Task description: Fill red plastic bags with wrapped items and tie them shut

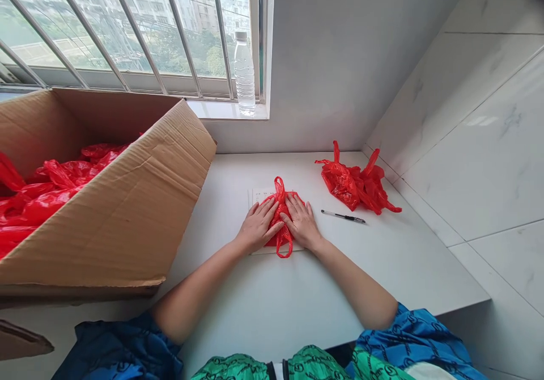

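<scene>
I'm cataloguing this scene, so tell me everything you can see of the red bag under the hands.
The red bag looks like thin, crinkled, shiny plastic. It lies low, bunched along its middle, with a far loop and a near loop at opposite ends. It rests over white paper on the white table. The left hand and right hand lie flat on its left and right sides, partly hiding it.

Red plastic bag [281, 205] lying on white paper [258, 194]
Glossy and thin, it is creasing along its middle, with looped handles [284, 255] sticking out at its far and near ends.
</scene>
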